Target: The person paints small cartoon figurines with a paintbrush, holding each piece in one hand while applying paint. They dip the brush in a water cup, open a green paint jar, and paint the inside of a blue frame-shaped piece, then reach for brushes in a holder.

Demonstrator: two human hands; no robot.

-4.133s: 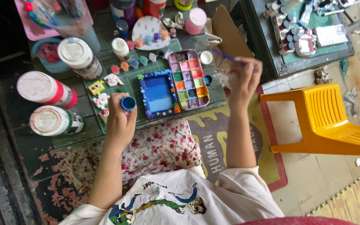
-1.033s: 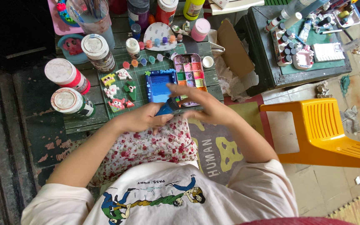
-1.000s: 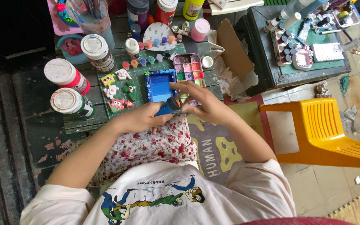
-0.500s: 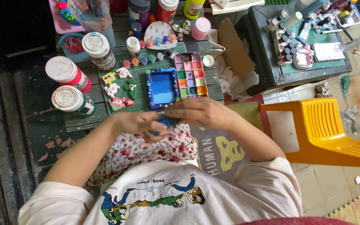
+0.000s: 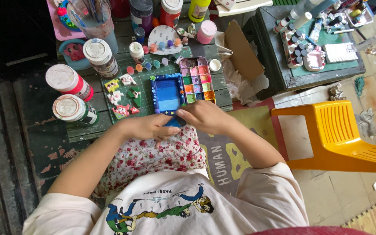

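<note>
Gripping a small blue pot (image 5: 170, 123) between both hands' fingers, left hand (image 5: 146, 128), right hand (image 5: 205, 117), paint-filled palette (image 5: 198, 80) beyond.

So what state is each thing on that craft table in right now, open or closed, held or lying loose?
Left hand: closed on a small blue pot.
Right hand: fingers pinching the top of the same pot.
Blue painted frame: lying flat, untouched.
Paint palette: open, wells filled.
Two white-lidded jars: lids on.
Yellow plastic chair: unoccupied.
</note>
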